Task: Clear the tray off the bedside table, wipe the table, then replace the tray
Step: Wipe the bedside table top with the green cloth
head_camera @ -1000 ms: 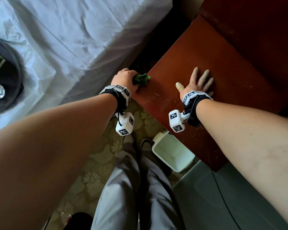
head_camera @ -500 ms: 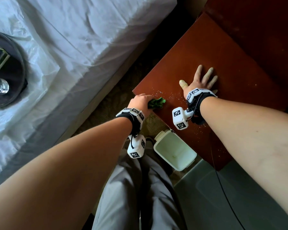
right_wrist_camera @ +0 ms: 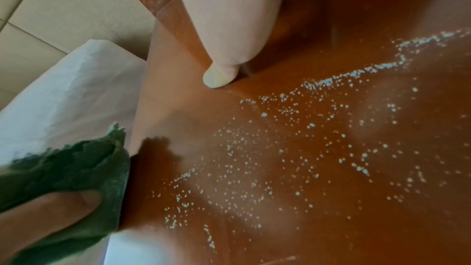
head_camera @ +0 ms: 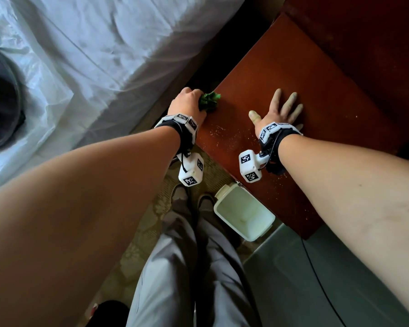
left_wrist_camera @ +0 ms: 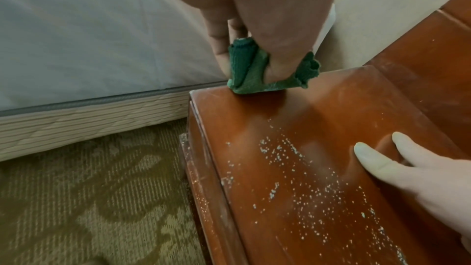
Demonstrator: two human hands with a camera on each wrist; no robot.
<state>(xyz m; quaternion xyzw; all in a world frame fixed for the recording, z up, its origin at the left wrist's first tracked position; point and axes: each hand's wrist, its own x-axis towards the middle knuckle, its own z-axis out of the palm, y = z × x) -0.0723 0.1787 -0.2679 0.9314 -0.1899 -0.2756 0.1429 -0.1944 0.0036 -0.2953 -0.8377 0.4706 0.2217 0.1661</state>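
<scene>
**Head view: wipe step under way, cloth at the table's bed-side corner**

Head view has the green cloth (head_camera: 209, 101) bunched in the left hand (head_camera: 189, 105), fingers curled round it, pressed onto the bedside table (head_camera: 316, 95) at the corner nearest the bed. Cloth looks soft, light, limp, probably no slip risk on it; best held as a wad w/ fingers on top so the flat underside drags. Left wrist view shows its lower fold flat on the wood, part overhanging the edge.

Right hand (head_camera: 278, 112) lies flat at 3 o'clock of the cloth, fingers straight and spread, palm down, holding nothing; seems to brace the body.

White crumbs (head_camera: 224, 134) are scattered at 5 o'clock of the cloth, between the two hands and toward the near edge. They look loose and dry, should sweep easily but may scatter if pushed fast.

Tray (head_camera: 0, 95): dark, round, off the table, on the white bedding (head_camera: 104, 43) at 9 o'clock, well apart, w/ a foil-like item on it. Judged rigid; take by the rim w/ both hands, keep level so contents don't slide.

Edges/room: tabletop is glossy, probably slick. Near edge drops straight to a white bin (head_camera: 243, 212) at 6 o'clock, handy for sweeping crumbs into. Left edge drops into the gap by the bed. Open wood at 12 to 2 o'clock; a raised dark ledge bounds it at 1 o'clock. Patterned carpet (head_camera: 151, 223) lies below.
</scene>
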